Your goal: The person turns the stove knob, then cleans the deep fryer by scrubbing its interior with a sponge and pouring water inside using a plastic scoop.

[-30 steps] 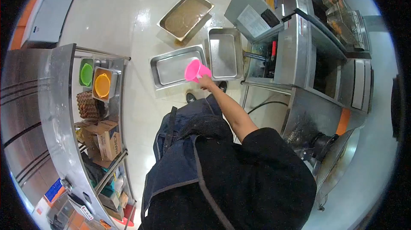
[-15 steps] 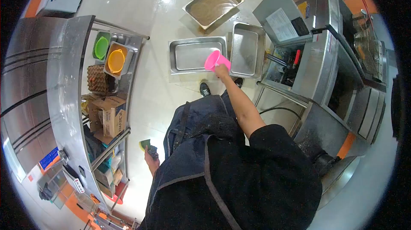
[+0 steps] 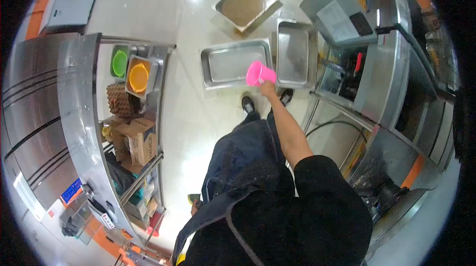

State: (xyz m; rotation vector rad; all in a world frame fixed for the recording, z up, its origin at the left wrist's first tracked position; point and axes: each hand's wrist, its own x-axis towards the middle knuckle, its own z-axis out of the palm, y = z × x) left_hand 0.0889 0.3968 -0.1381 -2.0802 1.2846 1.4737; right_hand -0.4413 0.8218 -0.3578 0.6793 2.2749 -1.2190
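My right hand [image 3: 267, 88] grips a pink plastic jug [image 3: 261, 74] by its handle, above the floor between two metal pans. To the left lies one rectangular steel pan [image 3: 235, 63], and to the right another steel pan [image 3: 293, 53] stands lengthwise. Behind them a third pan [image 3: 250, 1] holds brownish liquid. Low at the left side of my apron, my left hand [image 3: 195, 208] is partly hidden; its fingers are round a green and yellow sponge [image 3: 193, 197] and something dark.
A metal counter [image 3: 82, 117] on the left has shelves with a green bowl [image 3: 119, 63], an orange basket [image 3: 138, 78], egg trays [image 3: 119, 100] and a cardboard box [image 3: 141, 147]. Steel kitchen equipment [image 3: 386, 78] with a raised lid [image 3: 337, 11] stands at right.
My left hand came into view with the sponge and is now more hidden beside the apron. My right hand still holds the jug; the whole view has shifted.
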